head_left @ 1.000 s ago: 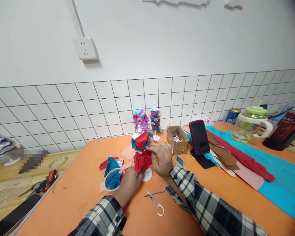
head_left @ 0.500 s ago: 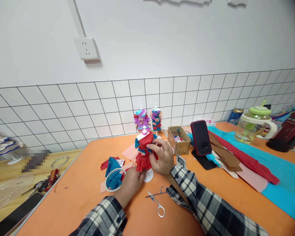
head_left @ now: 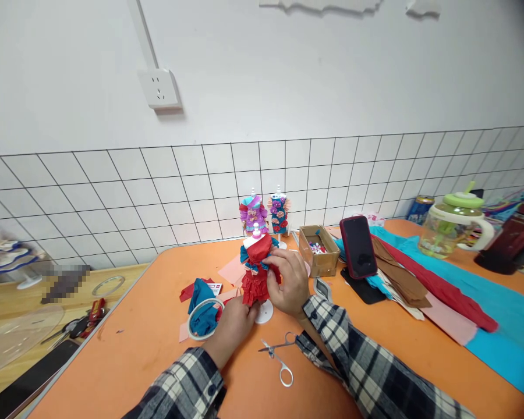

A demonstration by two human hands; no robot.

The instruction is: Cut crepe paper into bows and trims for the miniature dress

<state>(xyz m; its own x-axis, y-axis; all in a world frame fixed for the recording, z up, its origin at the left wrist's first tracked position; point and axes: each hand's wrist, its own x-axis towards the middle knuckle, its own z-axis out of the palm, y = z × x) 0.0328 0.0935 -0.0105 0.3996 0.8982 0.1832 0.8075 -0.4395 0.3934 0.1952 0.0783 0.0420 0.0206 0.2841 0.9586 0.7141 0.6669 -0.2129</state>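
Observation:
A small white dress form wearing a red ruffled crepe-paper dress [head_left: 257, 285] with blue frills stands upright on a round white base [head_left: 264, 312]. My left hand [head_left: 234, 326] is closed low at the skirt's hem, its fingertips partly hidden beneath the red ruffles. At the dress's right side, near the waist frill, my right hand [head_left: 291, 282] has its fingers bent and pressed to the paper in a pinch. Just in front of the base lie small scissors [head_left: 277, 361] with their blades apart. A roll of clear tape [head_left: 194, 330] rests on blue paper [head_left: 203, 311] beside my left wrist.
Behind stand two more dressed forms, one purple [head_left: 253, 214] and one blue [head_left: 279, 215]. To the right are a cardboard box [head_left: 325, 265] with small bits inside, a propped phone [head_left: 358, 247], coloured crepe paper [head_left: 445, 299] and a lidded jug [head_left: 441, 230].
The view has shifted slightly. My right fingertips sit a little lower on the dress, near the blue waist frill. My left hand stays at the hem.

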